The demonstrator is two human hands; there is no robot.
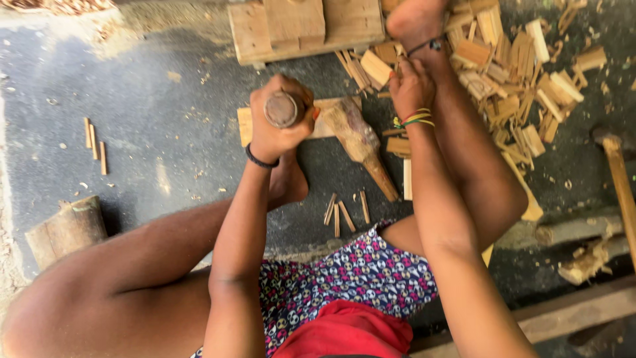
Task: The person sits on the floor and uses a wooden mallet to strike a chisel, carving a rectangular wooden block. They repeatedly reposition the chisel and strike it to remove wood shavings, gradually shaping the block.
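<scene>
My left hand [275, 126] is shut around a round wooden tool handle [283, 109], seen end-on and held upright over a flat wooden board [328, 109] on the dark floor. A black band circles that wrist. My right hand [412, 87], with coloured bangles, reaches past my right leg. Its fingertips are down among small cut wood blocks [376, 66] at the edge of a pile. Whether it grips one is hidden. A rough wooden club [361, 140] lies on the floor between the two hands.
A thick wooden block [305, 26] stands at the top. A pile of wood offcuts [523, 73] spreads on the right. A hammer [619, 176] lies at the far right, a short log [66, 229] at the left, and thin sticks [344, 213] near my lap.
</scene>
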